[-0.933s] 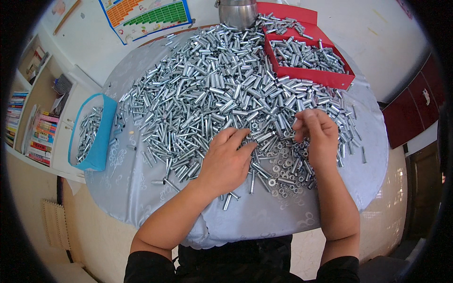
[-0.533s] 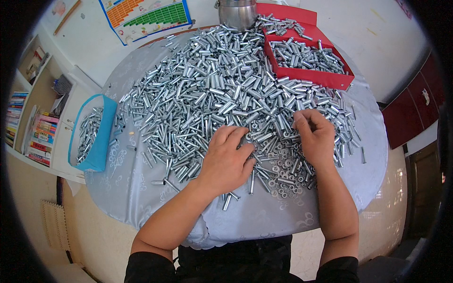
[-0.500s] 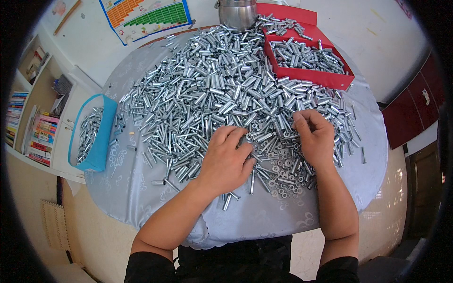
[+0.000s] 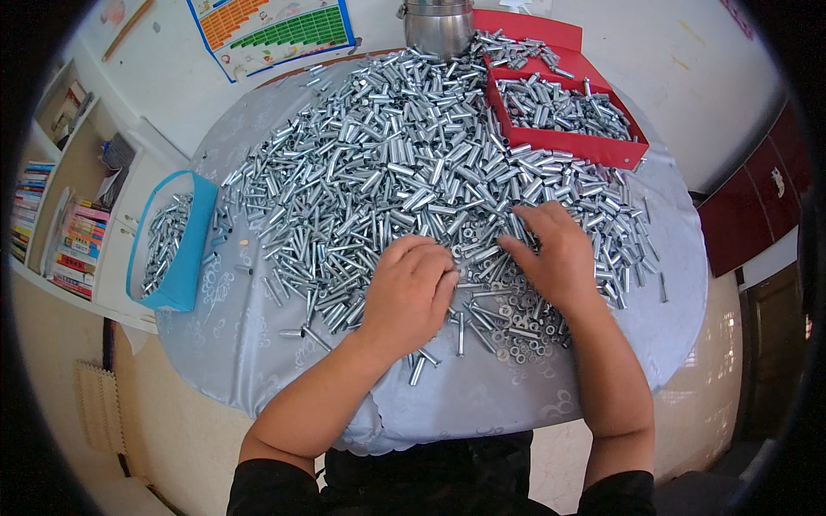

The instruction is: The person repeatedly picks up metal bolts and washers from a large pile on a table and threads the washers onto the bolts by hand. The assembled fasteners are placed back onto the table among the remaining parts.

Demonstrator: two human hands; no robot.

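1. Table (image 4: 482, 408), round-edged, draped in pale grey patterned cloth (image 4: 215, 361).
2. Silvery metal bolts and sleeves (image 4: 387, 168) heap across it before you.
3. Red rectangular box (image 4: 578, 148), far right, and turquoise open bin (image 4: 186, 258), left, hold similar parts.
4. Your 2 hands are at the heap's near side: right hand (image 4: 557, 262), thumb and forefinger spread; left hand (image 4: 406, 292), fingers curled, whether pinching anything I cannot tell.
5. Small silver ring washers (image 4: 531, 319) lie beside your right hand, nearer you.

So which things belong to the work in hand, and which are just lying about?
Seemingly in use:
metal sleeves and bolts, by left hand and right hand
loose washers
red box and blue bin, holding hardware

Seemingly just around:
metal pot
wall chart
shelved books
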